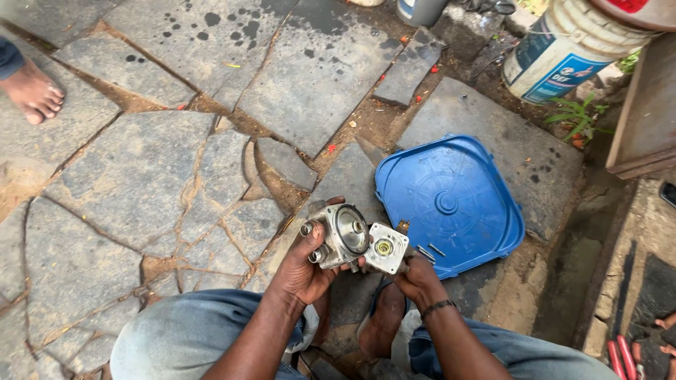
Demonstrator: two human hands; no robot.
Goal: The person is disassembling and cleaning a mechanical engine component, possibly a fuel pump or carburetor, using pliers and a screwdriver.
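Where irregular grey flagstones point(134, 176) meet in dirt-filled cracks, a squatting person's left hand point(304, 271) wraps its fingers around a round, silvery cast-metal housing point(341, 236), held above the ground before the knees. The right hand point(417, 276) pinches a small square metal plate with a brass centre point(385, 248) against it. A square blue plastic lid point(451, 200) lies just beside. A white plastic bucket point(556, 53) stands beyond; another person's bare foot point(32, 91) rests far left.

Blue lid point(451, 200); silver-grey metal housing point(343, 236).
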